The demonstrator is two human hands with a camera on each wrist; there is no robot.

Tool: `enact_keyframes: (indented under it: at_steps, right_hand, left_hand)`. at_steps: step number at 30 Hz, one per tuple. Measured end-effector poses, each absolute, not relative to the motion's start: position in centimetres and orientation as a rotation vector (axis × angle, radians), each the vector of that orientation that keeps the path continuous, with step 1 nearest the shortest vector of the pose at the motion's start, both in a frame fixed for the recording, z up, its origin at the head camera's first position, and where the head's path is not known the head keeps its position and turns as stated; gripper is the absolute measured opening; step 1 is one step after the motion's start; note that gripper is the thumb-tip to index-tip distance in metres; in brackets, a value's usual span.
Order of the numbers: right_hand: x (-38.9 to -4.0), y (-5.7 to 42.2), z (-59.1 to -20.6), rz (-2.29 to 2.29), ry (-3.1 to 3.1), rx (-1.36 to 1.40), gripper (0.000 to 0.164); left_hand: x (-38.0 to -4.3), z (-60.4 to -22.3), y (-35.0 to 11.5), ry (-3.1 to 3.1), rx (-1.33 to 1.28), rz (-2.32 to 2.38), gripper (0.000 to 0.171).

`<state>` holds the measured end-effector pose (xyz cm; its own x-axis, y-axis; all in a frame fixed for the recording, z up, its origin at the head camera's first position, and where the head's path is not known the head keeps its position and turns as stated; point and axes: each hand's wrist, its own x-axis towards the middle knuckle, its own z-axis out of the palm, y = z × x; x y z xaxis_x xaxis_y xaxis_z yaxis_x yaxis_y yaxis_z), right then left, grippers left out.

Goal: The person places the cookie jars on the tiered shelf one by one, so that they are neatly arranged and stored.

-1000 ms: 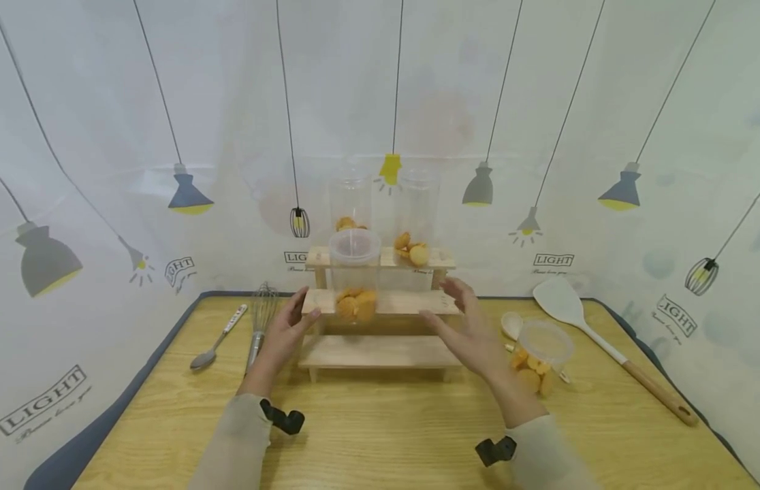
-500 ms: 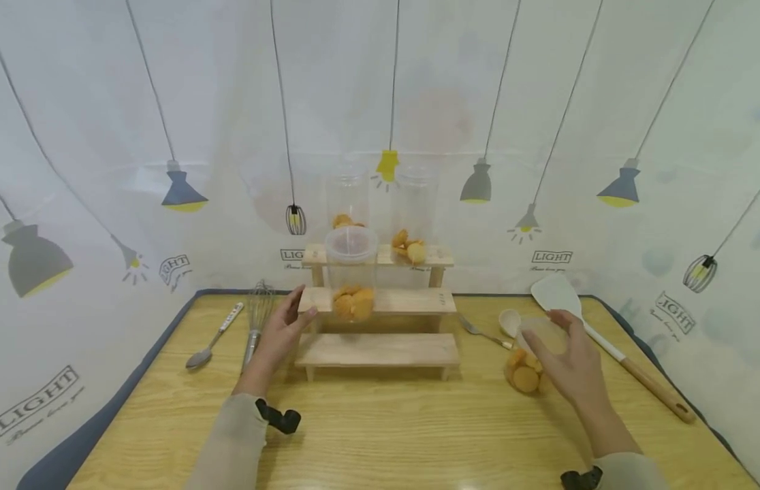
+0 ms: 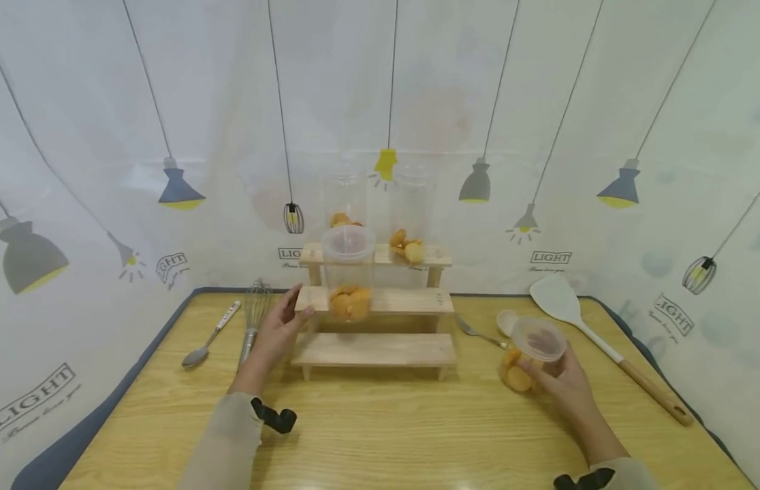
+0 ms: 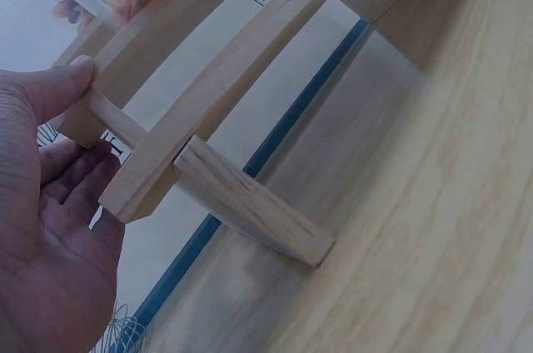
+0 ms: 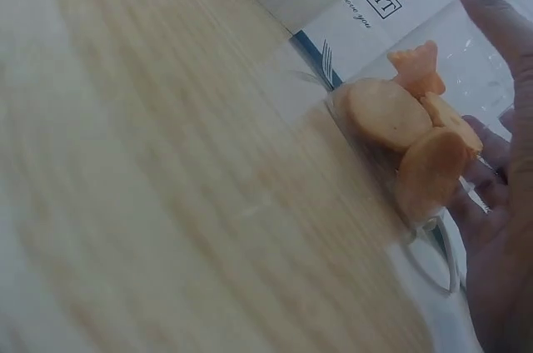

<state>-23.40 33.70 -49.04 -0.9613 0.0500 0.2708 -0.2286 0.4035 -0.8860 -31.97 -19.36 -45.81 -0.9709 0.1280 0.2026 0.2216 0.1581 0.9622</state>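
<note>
In the head view a three-tier wooden shelf (image 3: 374, 349) stands in the middle of the table. My left hand (image 3: 280, 333) holds the left end of its middle tier; in the left wrist view the thumb rests on the wood, with the fingers bent beneath. At the right, my right hand (image 3: 566, 388) grips a clear lidded plastic jar (image 3: 539, 339) of orange-brown cookies (image 5: 389, 113), thumb on one side and fingers on the other. Whether its base touches the table cannot be told. Another such jar (image 3: 349, 262) stands on the middle tier.
Two clear jars, one left (image 3: 344, 190) and one right (image 3: 413, 204), stand on the top tier. A spoon (image 3: 196, 356) and a whisk (image 3: 250, 333) lie left of the shelf. A fork (image 3: 478, 332), a small pale spoon (image 3: 507, 321) and a white spatula (image 3: 591, 333) lie right.
My right hand has moved from the shelf's right side over to the jar on the right and closed round it. My left hand has stayed at the shelf's left end.
</note>
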Motion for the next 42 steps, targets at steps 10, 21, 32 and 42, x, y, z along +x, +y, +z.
enact_keyframes:
  at_steps: [10, 21, 32, 42]
  right_hand:
    - [-23.4, 33.4, -49.0, 1.420, -2.489, 0.047, 0.079]
    - [-23.4, 33.3, -48.2, 1.374, -2.422, -0.012, 0.077]
    - [-24.3, 30.7, -43.2, 1.439, -2.325, 0.129, 0.073]
    - [-26.0, 24.9, -39.5, 1.580, -2.230, 0.367, 0.071]
  left_hand:
    - [-32.0, -45.8, -19.7, -2.335, -0.368, -1.952, 0.081]
    - [-31.9, -45.7, -19.5, -2.325, -0.381, -1.987, 0.079]
    - [-32.2, -45.7, -19.1, -2.303, -0.348, -2.008, 0.081]
    - [-32.0, -45.8, -19.3, -2.321, -0.360, -1.998, 0.080]
